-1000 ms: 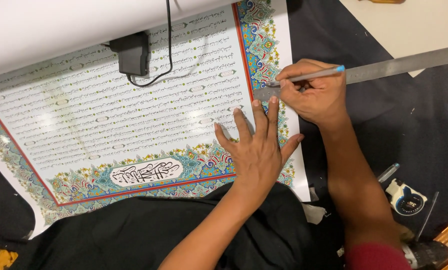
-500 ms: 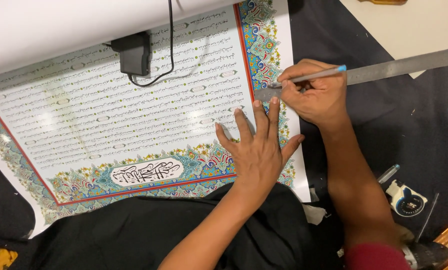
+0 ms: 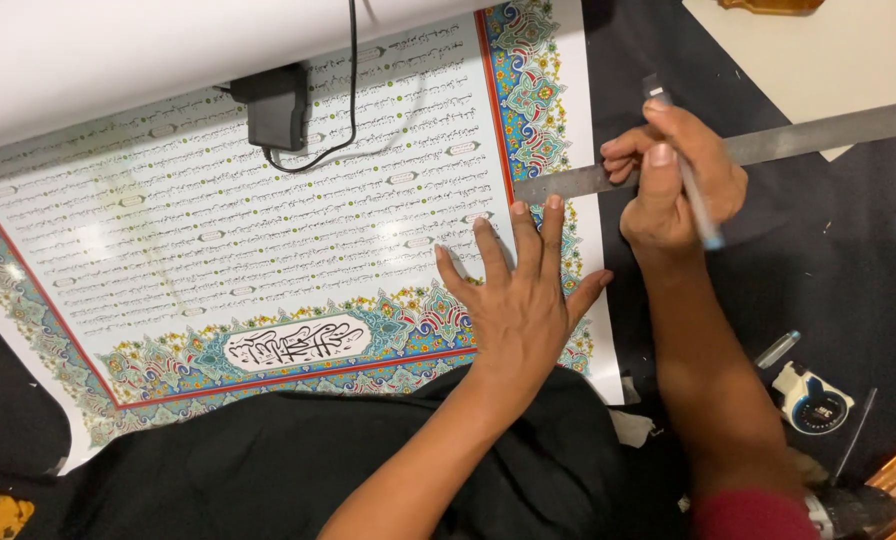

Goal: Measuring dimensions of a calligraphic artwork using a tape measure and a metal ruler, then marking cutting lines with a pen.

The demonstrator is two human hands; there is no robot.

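Your right hand point(image 3: 673, 185) is closed around a thin blue-tipped pen point(image 3: 690, 190), which runs through the fist from far to near, and the same fingers press down on a long metal ruler point(image 3: 818, 135). The ruler lies slantwise: its near-left end sits on the ornamental right border of the printed sheet point(image 3: 268, 250), and its far-right end runs out of view. Your left hand point(image 3: 523, 300) lies flat and fully spread, palm down, on the sheet's near-right corner; it holds nothing and only pins the paper.

Progress, as a judgement: the ruler looks set on the border and the paper is steadied, but the pen is carried in the fist and is not at the ruler's edge, so the marking itself seems not yet under way. I cannot tell whether any ruled line already exists on the border; the pattern is too busy.

Further out: a black adapter point(image 3: 273, 105) with its cable rests on the sheet's far part, and the sheet's far end is rolled white. A black cloth point(image 3: 268, 470) covers the near edge. The work surface point(image 3: 768, 290) is dark; a small tape measure point(image 3: 813, 400) lies at near right, and a pale board point(image 3: 818, 50) at far right.
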